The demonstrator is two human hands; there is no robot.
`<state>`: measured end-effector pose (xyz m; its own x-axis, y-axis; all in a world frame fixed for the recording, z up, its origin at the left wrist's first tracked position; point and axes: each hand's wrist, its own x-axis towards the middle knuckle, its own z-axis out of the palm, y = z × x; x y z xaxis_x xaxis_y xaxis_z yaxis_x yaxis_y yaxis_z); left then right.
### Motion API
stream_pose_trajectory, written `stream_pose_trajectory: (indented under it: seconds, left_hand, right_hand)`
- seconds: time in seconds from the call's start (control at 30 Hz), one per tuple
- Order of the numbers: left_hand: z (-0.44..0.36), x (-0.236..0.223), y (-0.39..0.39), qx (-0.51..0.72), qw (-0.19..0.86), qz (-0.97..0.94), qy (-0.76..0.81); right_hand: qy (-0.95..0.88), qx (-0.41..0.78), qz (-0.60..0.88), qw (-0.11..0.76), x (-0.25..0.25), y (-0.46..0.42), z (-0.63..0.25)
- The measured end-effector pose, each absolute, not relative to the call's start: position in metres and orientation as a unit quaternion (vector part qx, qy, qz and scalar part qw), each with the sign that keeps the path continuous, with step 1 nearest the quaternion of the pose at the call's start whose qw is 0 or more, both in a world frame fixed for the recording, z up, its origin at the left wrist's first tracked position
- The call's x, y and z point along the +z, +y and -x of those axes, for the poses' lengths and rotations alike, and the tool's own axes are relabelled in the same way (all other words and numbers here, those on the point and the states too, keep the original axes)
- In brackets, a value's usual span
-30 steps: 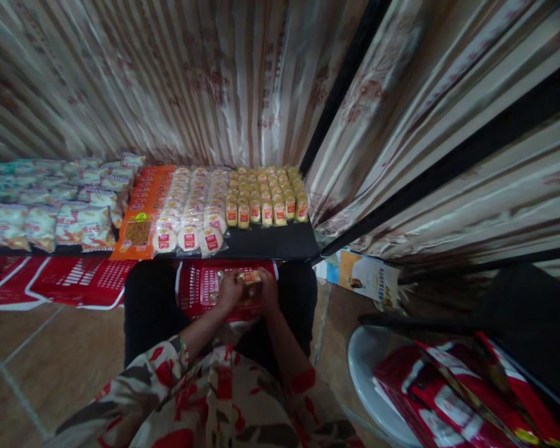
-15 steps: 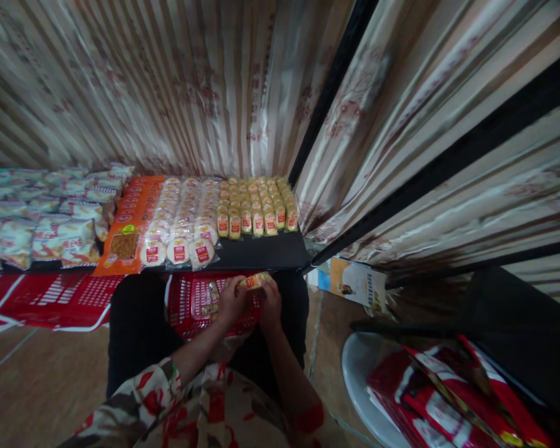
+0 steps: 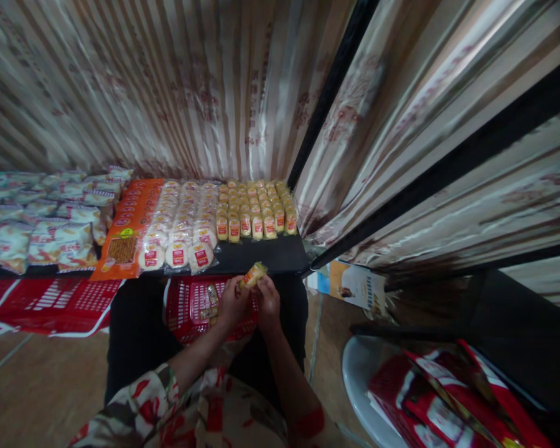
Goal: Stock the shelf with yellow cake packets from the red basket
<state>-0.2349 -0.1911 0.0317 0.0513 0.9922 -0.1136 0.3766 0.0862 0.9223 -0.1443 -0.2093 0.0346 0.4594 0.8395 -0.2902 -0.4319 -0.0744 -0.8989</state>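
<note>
A small yellow wrapped snack (image 3: 252, 275) with a red label is held between my two hands, tilted with its right end up. My left hand (image 3: 233, 302) grips its left end. The fingers of my right hand (image 3: 268, 302) close on its right side. Both hands are over a red plastic basket (image 3: 180, 305) between my knees, where a few similar small packs (image 3: 210, 305) lie. Just beyond, rows of the same yellow snacks (image 3: 256, 211) stand on the black shelf (image 3: 261, 256).
Left of the yellow rows lie round white wrapped crackers (image 3: 177, 252), an orange snack bag (image 3: 124, 239) and several white bags (image 3: 65, 242). More red baskets (image 3: 70, 302) are under the shelf. At right are a grey-white tub (image 3: 354, 373) with red packaging (image 3: 424, 392), a printed card (image 3: 352, 286) and black poles (image 3: 336, 87).
The snack in my hands has turned from nearly level to a steeper slant, its right end higher. The view has shifted very slightly.
</note>
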Motion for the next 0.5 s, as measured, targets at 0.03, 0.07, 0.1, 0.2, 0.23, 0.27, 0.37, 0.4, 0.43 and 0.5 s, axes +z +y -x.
stream_pose_trajectory:
  seconds: [0.03, 0.07, 0.1, 0.2, 0.23, 0.27, 0.37, 0.4, 0.43, 0.5]
  left_hand:
    - [0.2352, 0.0311, -0.1917, 0.350, 0.448, -0.571, 0.593]
    - [0.2354, 0.0301, -0.1923, 0.348, 0.463, -0.561, 0.592]
    - [0.2355, 0.0289, -0.1928, 0.346, 0.481, -0.550, 0.589]
    - [0.2357, 0.0242, -0.1939, 0.347, 0.524, -0.523, 0.576]
    - [0.2357, 0.0229, -0.1941, 0.350, 0.528, -0.520, 0.573]
    - [0.2357, 0.0221, -0.1942, 0.352, 0.529, -0.518, 0.572]
    - [0.2353, 0.0235, -0.1947, 0.345, 0.532, -0.513, 0.579]
    - [0.2349, 0.0252, -0.1950, 0.339, 0.534, -0.510, 0.583]
    - [0.2345, 0.0273, -0.1953, 0.334, 0.537, -0.505, 0.587]
    - [0.2335, 0.0315, -0.1961, 0.325, 0.542, -0.496, 0.596]
  right_hand:
    - [-0.174, 0.497, 0.546, 0.652, 0.0353, -0.2098, 0.1450]
    - [-0.161, 0.507, 0.543, 0.650, 0.0361, -0.2105, 0.1456]
    - [-0.156, 0.515, 0.541, 0.647, 0.0369, -0.2112, 0.1462]
    - [-0.190, 0.515, 0.543, 0.636, 0.0383, -0.2133, 0.1477]
    - [-0.202, 0.514, 0.542, 0.633, 0.0381, -0.2139, 0.1481]
    - [-0.210, 0.514, 0.542, 0.632, 0.0376, -0.2143, 0.1485]
    - [-0.207, 0.511, 0.547, 0.630, 0.0349, -0.2148, 0.1491]
    - [-0.205, 0.510, 0.551, 0.628, 0.0339, -0.2149, 0.1491]
    - [-0.204, 0.508, 0.556, 0.626, 0.0331, -0.2149, 0.1489]
    - [-0.204, 0.503, 0.563, 0.623, 0.0321, -0.2151, 0.1483]
